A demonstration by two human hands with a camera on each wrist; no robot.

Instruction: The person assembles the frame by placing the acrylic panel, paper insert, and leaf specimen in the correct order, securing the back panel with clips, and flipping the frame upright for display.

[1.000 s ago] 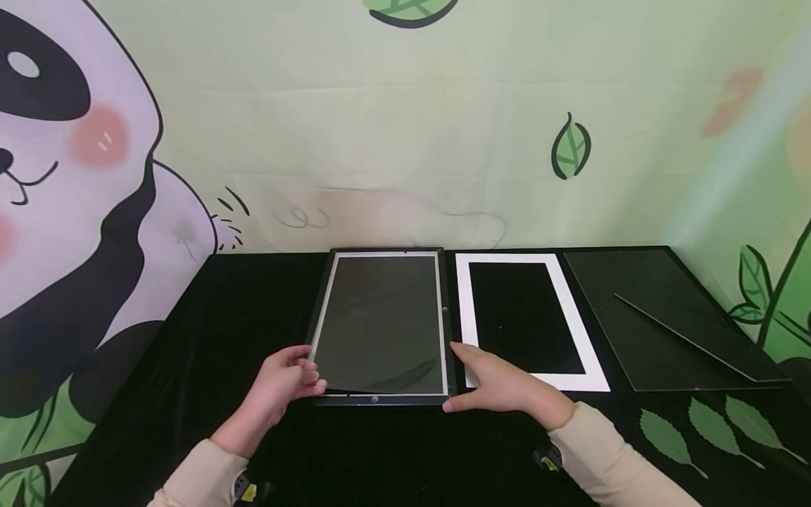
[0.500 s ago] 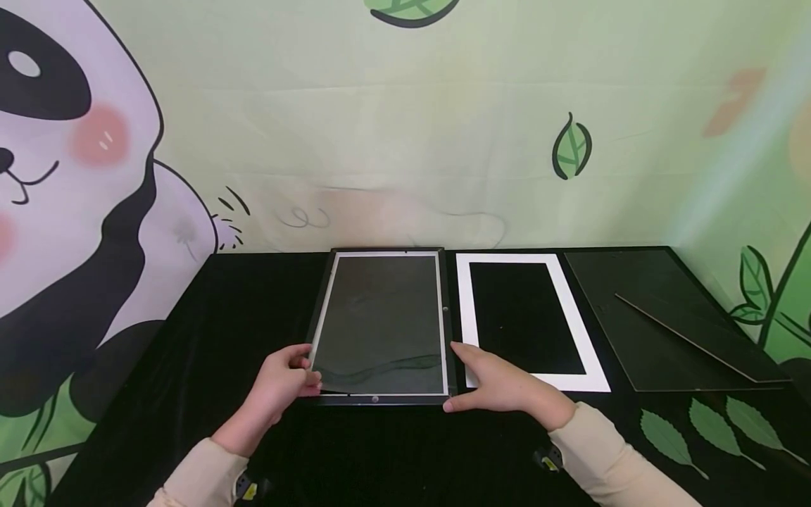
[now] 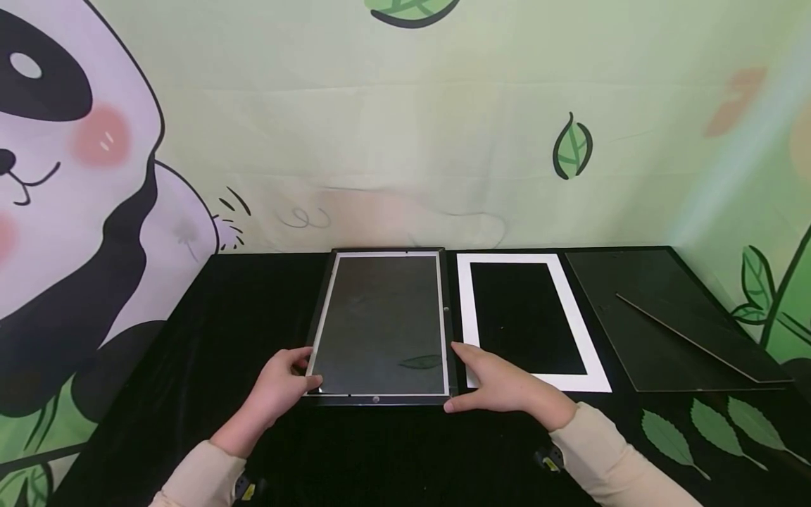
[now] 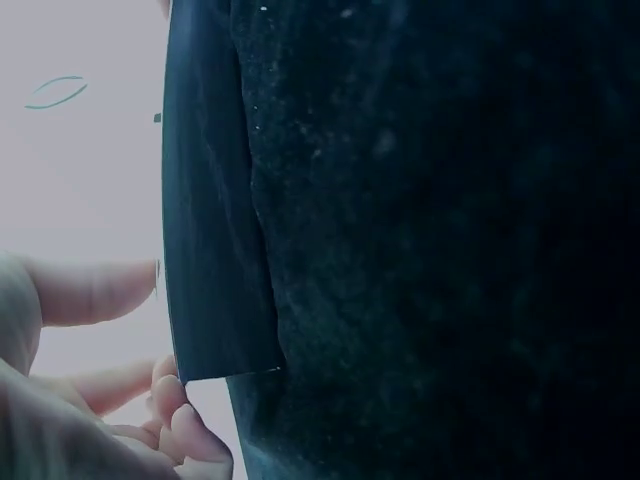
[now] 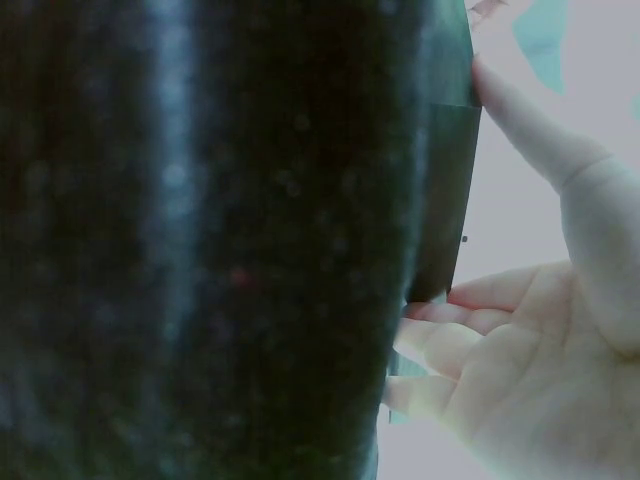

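A black picture frame (image 3: 412,401) lies on the black-covered table, a clear pane (image 3: 380,317) inside its pale inner edge. A green leaf shape shows as a reflection low in the pane. My left hand (image 3: 279,386) holds the lower left corner, thumb on the pane's corner and the other fingers curled by the left side. In the left wrist view the frame's side (image 4: 210,200) runs up beyond the thumb. At the lower right corner my right hand (image 3: 491,380) grips the frame, thumb at the front edge, index fingertip at the right side. Its fingers (image 5: 440,345) bend slightly in the right wrist view.
To the right of the frame lies a white mat (image 3: 598,380) with a rectangular opening. Beyond it is a dark backing board (image 3: 621,338) crossed by a thin slanting edge. Several green leaves (image 3: 668,438) lie at the front right. A printed curtain (image 3: 405,141) stands behind the table.
The pane's near left corner has settled down into the frame, and the leaf reflection has shifted. My left thumb has moved onto that corner. The right hand has stayed put.
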